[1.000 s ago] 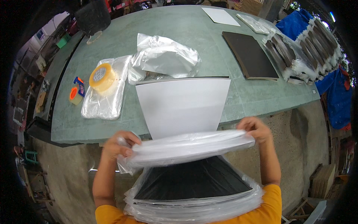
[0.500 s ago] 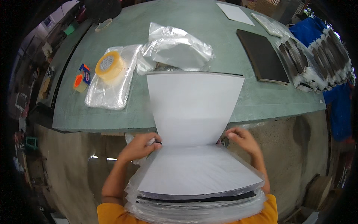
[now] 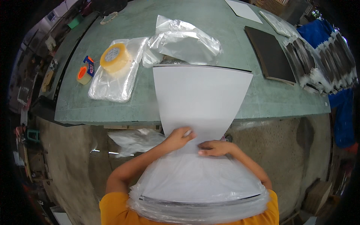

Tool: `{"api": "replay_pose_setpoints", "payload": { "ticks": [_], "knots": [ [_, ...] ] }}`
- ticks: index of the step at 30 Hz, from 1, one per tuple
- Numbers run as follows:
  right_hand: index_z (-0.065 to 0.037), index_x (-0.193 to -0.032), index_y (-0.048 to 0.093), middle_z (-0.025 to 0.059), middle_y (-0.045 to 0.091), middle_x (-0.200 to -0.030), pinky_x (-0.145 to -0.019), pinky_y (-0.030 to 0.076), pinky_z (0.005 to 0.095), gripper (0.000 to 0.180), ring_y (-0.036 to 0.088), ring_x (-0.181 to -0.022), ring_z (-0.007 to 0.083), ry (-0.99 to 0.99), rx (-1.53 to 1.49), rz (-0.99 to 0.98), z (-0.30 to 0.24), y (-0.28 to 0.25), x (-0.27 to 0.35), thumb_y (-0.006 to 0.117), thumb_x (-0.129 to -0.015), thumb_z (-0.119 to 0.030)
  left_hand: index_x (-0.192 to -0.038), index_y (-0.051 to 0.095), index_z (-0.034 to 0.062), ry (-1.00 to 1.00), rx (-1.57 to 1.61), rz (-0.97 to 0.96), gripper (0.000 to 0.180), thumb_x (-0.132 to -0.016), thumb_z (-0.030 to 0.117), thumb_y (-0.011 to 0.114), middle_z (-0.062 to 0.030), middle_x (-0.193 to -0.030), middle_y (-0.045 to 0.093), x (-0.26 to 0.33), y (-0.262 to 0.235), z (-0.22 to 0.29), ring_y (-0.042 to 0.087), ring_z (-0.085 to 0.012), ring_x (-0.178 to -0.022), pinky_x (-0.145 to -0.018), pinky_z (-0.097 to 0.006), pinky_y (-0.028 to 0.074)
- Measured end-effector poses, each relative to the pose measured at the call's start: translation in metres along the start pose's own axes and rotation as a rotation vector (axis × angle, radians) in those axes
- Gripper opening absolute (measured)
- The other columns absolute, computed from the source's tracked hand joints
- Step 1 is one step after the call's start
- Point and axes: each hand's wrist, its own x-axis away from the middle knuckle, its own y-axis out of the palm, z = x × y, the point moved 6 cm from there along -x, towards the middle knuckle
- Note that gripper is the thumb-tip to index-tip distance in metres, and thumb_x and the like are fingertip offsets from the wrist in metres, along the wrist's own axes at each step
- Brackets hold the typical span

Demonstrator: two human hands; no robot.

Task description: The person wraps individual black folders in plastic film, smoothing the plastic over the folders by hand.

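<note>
A white sheet stack [image 3: 202, 93] with a dark edge stands tilted, its far end on the green table. Its near end meets a pile of clear plastic sleeves [image 3: 198, 212] resting against me; the topmost plastic-covered white sheet [image 3: 198, 178] faces up. Over the crease between them, my left hand [image 3: 180, 138] is curled closed, with a small pale bit at its fingertips that I cannot make out. My right hand [image 3: 215, 148] lies beside it on the plastic, fingers stretched leftward and thumb apart.
On the green table [image 3: 142, 108] are a yellowish tape roll [image 3: 114, 59] on folded clear bags [image 3: 112, 86], an orange-and-blue tape dispenser [image 3: 86, 70], crumpled clear plastic [image 3: 183, 43], a dark board stack [image 3: 270, 56] and wrapped dark bundles [image 3: 322, 62]. Loose plastic [image 3: 137, 140] hangs below the near edge.
Both hands have moved inward from the sides of the crease to its middle. The view has shifted slightly, and more loose plastic shows at the left under the table edge.
</note>
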Motion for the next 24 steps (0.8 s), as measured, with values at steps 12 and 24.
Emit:
{"api": "replay_pose_setpoints", "payload": {
  "ticks": [12,24],
  "knots": [
    [0.0,-0.096,0.055,0.0047,0.059,-0.085,-0.074,0.041,0.0244,0.039,0.052,-0.082,0.0114,-0.253,-0.473,0.468,-0.107,-0.073,0.054,0.073,-0.064,-0.015,-0.119,0.039,0.0042,0.303,0.545,0.281,0.071,-0.057,0.008,0.075,-0.0102,-0.106,0.049,0.036,-0.109,0.116,0.048,-0.0156,-0.098,-0.083,-0.027,0.041],
    [-0.001,-0.079,0.059,0.0027,0.059,-0.071,-0.054,0.043,0.0208,0.02,0.053,-0.062,0.0069,-0.216,-0.713,0.631,-0.079,-0.096,0.068,0.069,-0.071,-0.017,-0.109,0.048,0.005,0.526,-0.12,0.441,0.047,-0.067,0.004,0.069,-0.0038,-0.077,0.054,0.045,-0.095,0.137,0.052,-0.0093,-0.07,-0.062,-0.022,0.043]
  ]
}}
